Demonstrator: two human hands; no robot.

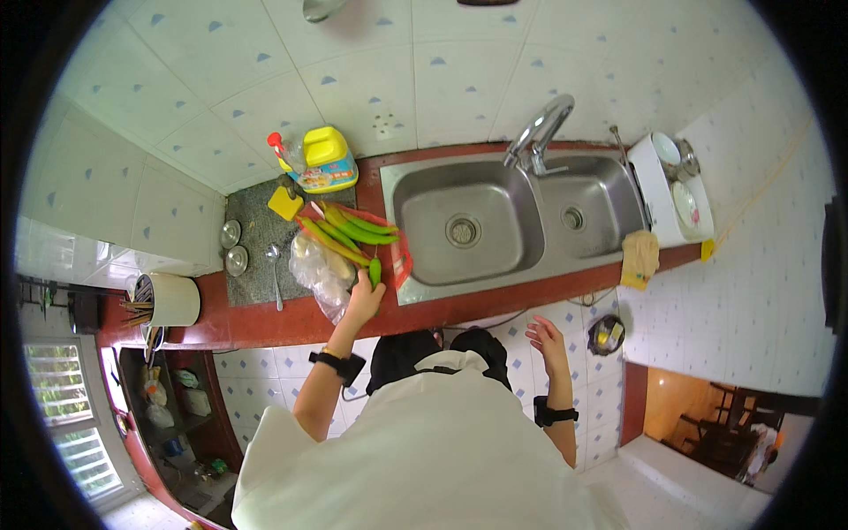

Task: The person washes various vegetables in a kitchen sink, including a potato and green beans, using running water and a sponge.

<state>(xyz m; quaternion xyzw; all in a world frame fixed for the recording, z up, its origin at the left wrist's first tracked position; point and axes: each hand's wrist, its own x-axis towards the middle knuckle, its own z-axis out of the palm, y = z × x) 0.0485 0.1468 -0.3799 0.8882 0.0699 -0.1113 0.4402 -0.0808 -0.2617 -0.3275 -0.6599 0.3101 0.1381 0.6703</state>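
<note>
My left hand [366,298] reaches over the counter's front, its fingers around the lower end of a small green chili pepper [375,270]. Just beyond lie several long green peppers [358,228] on a red plastic bag [401,262]. A clear plastic bag with pale contents [321,268] rests against them on the left. Apart from everything, my right hand [547,339] hangs in front of the counter with loosely spread fingers and nothing in it.
A double steel sink [470,265] with a faucet [546,126] lies right of the peppers. Left are a spoon [275,271], metal lids [236,261], a yellow jug [326,156] and a chopstick holder [175,299]. A dish rack [652,179] and cloth [640,255] sit at far right.
</note>
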